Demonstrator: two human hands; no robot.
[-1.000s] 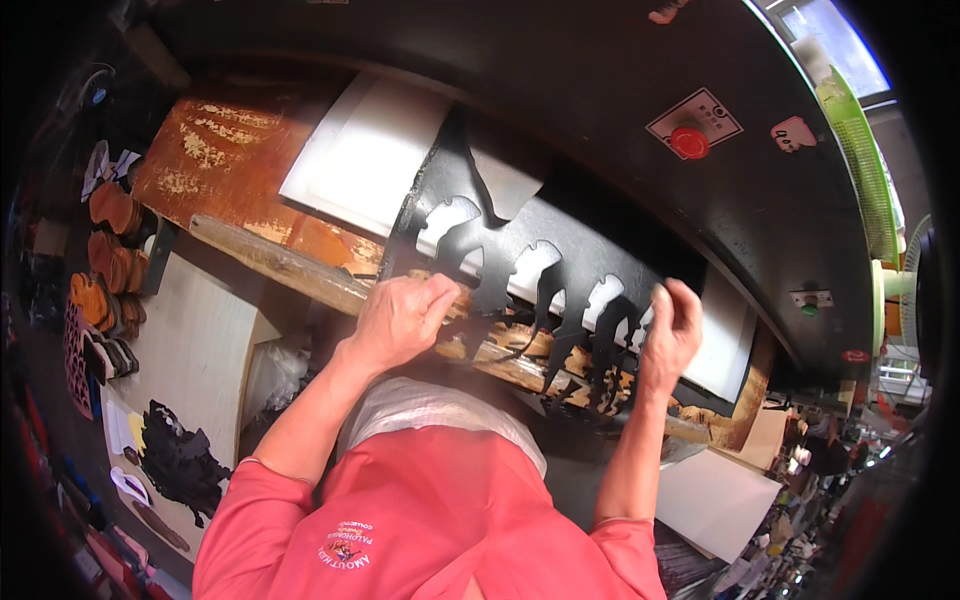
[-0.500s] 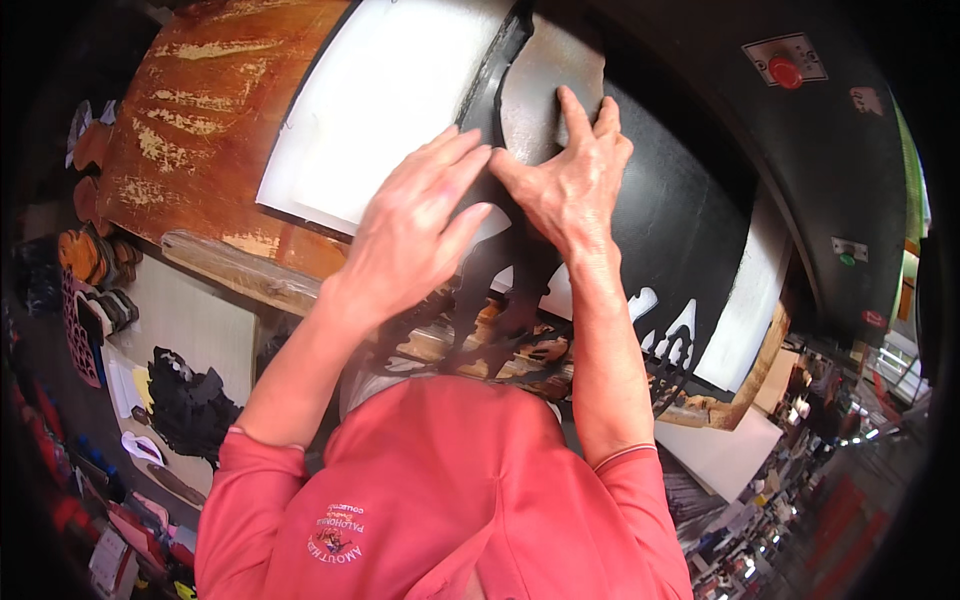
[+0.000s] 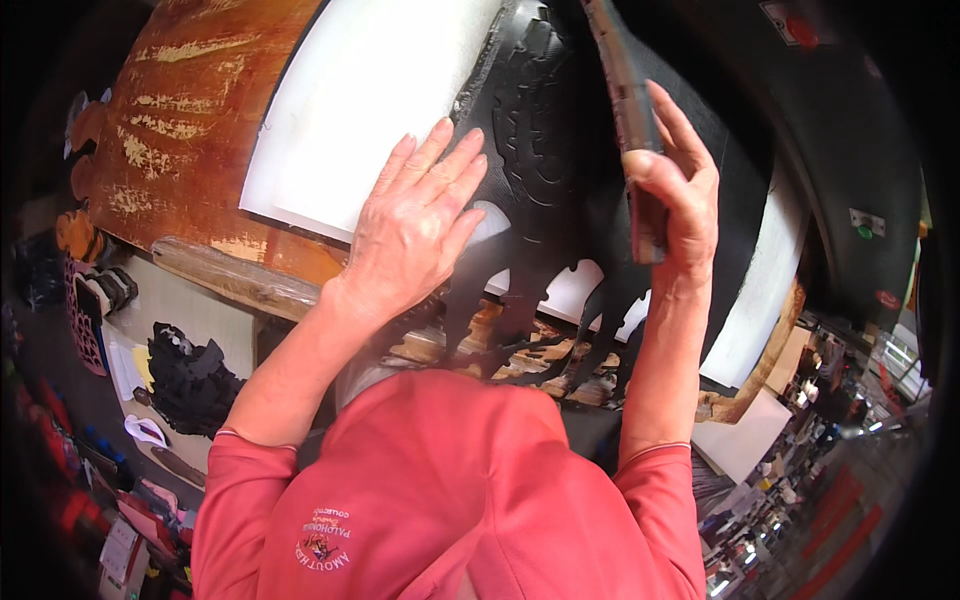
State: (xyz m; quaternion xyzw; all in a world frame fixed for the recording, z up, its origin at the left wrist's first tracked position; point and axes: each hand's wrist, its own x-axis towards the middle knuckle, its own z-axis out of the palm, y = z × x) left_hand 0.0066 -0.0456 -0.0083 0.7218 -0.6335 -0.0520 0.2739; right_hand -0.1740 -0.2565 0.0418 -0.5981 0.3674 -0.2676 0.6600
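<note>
Pressing left hand (image 3: pixel 415 225) flat on black sheet (image 3: pixel 545 160), right hand (image 3: pixel 680 195) holding block (image 3: pixel 630 110).

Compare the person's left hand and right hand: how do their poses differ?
The left hand lies flat, fingers spread, pressing on the black cut sheet over the white board; the right hand is curled, gripping a thin dark die piece held on edge. The left hand sits lower and nearer the white board; the right hand is raised higher. Both are bare, on arms with red sleeves.
</note>
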